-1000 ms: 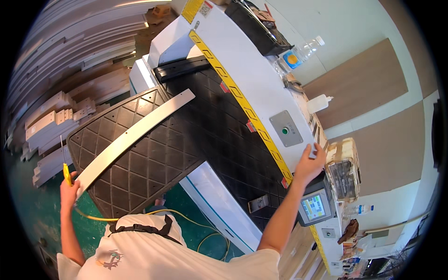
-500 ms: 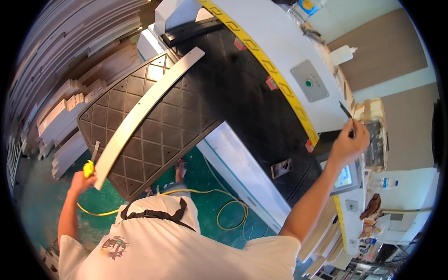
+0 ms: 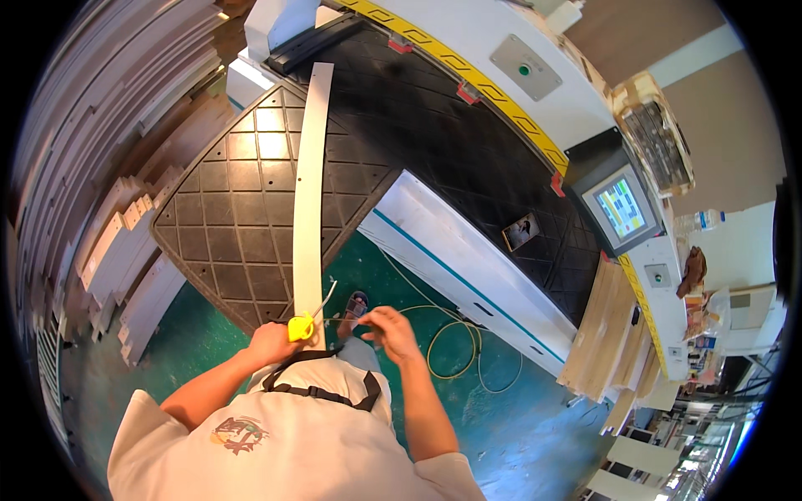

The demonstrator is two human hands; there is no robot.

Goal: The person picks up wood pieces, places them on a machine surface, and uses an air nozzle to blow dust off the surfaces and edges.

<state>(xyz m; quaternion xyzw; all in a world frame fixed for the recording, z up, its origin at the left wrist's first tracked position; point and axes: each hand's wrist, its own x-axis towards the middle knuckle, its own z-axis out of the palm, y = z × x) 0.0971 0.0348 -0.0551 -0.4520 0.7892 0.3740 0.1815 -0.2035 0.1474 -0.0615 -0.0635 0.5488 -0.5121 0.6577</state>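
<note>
L hand (image 3: 271, 341) grips yellow air gun (image 3: 302, 327) by white strip (image 3: 308, 200); R hand (image 3: 389, 327) half-curled, holding nothing.

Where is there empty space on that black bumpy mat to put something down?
Bare room lies on the black diamond-patterned mat left of the long white strip, and right of it. It is crowded at the strip's near end, by the left hand and right hand.
</note>
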